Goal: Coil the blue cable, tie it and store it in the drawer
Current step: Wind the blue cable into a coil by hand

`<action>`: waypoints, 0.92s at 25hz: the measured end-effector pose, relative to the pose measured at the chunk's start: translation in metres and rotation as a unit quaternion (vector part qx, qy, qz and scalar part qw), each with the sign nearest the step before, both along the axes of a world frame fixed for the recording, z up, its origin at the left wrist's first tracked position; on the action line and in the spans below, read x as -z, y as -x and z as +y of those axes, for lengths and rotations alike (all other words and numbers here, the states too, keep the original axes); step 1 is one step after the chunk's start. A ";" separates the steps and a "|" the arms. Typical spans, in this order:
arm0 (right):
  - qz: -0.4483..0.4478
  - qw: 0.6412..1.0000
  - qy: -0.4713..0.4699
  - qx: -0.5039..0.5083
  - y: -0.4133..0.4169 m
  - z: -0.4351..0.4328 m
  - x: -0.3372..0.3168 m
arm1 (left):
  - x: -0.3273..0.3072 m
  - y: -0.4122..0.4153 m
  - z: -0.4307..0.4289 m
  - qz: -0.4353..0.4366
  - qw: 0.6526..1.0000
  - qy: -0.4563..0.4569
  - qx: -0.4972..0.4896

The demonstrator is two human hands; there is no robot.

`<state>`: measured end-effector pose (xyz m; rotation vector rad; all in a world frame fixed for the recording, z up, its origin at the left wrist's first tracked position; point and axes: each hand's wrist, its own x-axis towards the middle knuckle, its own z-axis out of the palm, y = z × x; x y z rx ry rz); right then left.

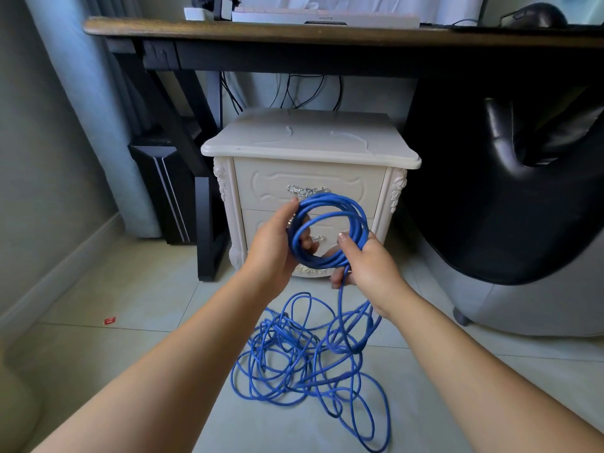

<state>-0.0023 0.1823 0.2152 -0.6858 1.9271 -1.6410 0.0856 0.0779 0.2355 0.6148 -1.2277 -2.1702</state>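
Indoors, the left hand [274,246] and right hand [369,269] grip a coiled blue cable [330,201]; its slack tangles on floor tiles [130,322] below them, cream nightstand [310,138] beyond, under a desk [261,29].

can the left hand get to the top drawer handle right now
Probably not yet: the left hand grips the blue cable coil, which hangs in front of the top drawer handle. Otherwise the way looks free.

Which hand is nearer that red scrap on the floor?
Left. The left hand is up and right of the red scrap, gripping the blue coil; the right hand grips the coil's far side, farther away.
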 end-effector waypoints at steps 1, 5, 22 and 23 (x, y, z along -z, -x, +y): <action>0.010 1.000 -0.019 0.010 0.003 0.001 -0.001 | 0.001 -0.002 -0.002 -0.012 0.999 0.034 0.023; 0.114 0.985 -0.132 0.010 0.009 0.004 -0.009 | -0.003 -0.015 -0.012 -0.074 0.970 0.213 0.086; 0.170 0.977 -0.120 -0.053 0.009 0.005 -0.006 | -0.004 -0.006 -0.015 -0.174 0.941 0.281 -0.074; 0.146 0.983 -0.099 -0.047 0.009 0.003 -0.003 | -0.003 -0.005 -0.016 -0.163 0.950 0.251 -0.086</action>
